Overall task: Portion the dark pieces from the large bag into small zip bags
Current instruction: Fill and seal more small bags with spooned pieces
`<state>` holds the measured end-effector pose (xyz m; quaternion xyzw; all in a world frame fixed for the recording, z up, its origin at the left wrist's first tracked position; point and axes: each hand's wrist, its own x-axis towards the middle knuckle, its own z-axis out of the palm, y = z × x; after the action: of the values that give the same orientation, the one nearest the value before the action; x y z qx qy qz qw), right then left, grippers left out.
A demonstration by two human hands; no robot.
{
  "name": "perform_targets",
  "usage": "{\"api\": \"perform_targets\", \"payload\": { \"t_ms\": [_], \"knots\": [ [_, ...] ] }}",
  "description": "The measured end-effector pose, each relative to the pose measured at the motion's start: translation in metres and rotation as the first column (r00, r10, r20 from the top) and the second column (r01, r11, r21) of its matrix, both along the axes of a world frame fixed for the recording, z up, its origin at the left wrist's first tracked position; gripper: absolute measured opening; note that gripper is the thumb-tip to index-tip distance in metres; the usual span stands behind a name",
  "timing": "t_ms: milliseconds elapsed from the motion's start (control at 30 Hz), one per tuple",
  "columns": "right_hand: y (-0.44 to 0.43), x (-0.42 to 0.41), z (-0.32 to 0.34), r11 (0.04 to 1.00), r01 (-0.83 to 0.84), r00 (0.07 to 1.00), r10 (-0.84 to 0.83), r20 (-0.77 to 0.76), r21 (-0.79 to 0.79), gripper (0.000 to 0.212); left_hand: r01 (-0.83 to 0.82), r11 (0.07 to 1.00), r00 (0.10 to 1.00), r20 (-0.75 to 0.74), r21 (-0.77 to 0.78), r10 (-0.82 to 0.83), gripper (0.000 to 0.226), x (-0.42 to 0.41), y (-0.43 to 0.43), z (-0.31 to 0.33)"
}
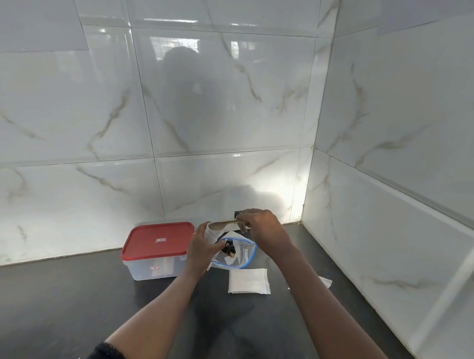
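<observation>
A clear zip bag [242,257] with a blue seal rim stands open on the dark counter, near the back wall. Dark pieces [229,250] show inside its mouth. My left hand [201,249] grips the bag's left rim, fingers curled at the opening. Just behind it a white bag [214,230] with a brown inside is tipped toward the zip bag. My right hand [263,229] pinches that white bag's upper edge from the right. How much the white bag holds is hidden.
A clear plastic box with a red lid [158,247] sits left of the bags. Flat white small bags [249,280] lie on the dark counter [62,307] to the right, another [326,281] beyond my right forearm. Tiled walls meet in a corner at the right.
</observation>
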<state>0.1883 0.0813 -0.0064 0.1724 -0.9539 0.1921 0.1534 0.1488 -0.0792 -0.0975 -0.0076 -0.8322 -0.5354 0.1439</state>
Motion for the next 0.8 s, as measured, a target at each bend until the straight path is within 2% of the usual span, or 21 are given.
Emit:
{"api": "perform_targets", "payload": {
  "t_ms": [67, 133, 200, 267, 367, 533, 667, 800],
  "knots": [
    [-0.001, 0.007, 0.003, 1.000, 0.019, 1.000, -0.019, -0.007, -0.009, 0.024, -0.013, 1.000, 1.000, -0.001, -0.008, 0.013, 0.057, 0.001, 0.001, 0.000],
    [0.003, 0.009, 0.009, 0.991, 0.117, 0.992, -0.119, -0.033, -0.065, 0.026, -0.024, 1.000, 1.000, -0.004, -0.010, 0.024, 0.054, 0.001, 0.002, 0.002],
    [0.009, 0.010, 0.019, 0.933, 0.312, 0.949, -0.300, 0.095, -0.177, 0.032, -0.029, 1.000, 1.000, -0.004, -0.007, 0.029, 0.050, 0.001, 0.001, 0.004],
    [0.016, 0.009, 0.023, 0.892, 0.410, 0.901, -0.365, 0.235, -0.188, 0.034, -0.034, 0.999, 0.999, -0.004, -0.010, 0.034, 0.046, 0.000, -0.001, 0.007],
    [0.012, 0.011, 0.014, 0.916, 0.392, 0.891, -0.353, 0.287, -0.091, 0.034, -0.039, 0.999, 0.999, -0.021, -0.024, 0.038, 0.041, 0.002, -0.002, 0.012],
    [-0.028, 0.008, -0.026, 0.910, 0.371, 0.871, -0.271, 0.410, -0.187, 0.032, -0.043, 0.996, 0.998, -0.038, -0.075, 0.040, 0.035, 0.005, -0.003, 0.015],
    [-0.049, 0.007, -0.045, 0.899, 0.361, 0.873, -0.231, 0.430, -0.248, 0.030, -0.029, 0.994, 0.999, -0.043, -0.106, 0.025, 0.035, 0.006, -0.007, 0.016],
    [-0.063, -0.004, -0.060, 0.846, 0.446, 0.817, -0.252, 0.519, -0.291, 0.030, 0.001, 0.993, 0.999, -0.042, -0.118, -0.006, 0.035, 0.005, -0.014, 0.015]
  ]
}}
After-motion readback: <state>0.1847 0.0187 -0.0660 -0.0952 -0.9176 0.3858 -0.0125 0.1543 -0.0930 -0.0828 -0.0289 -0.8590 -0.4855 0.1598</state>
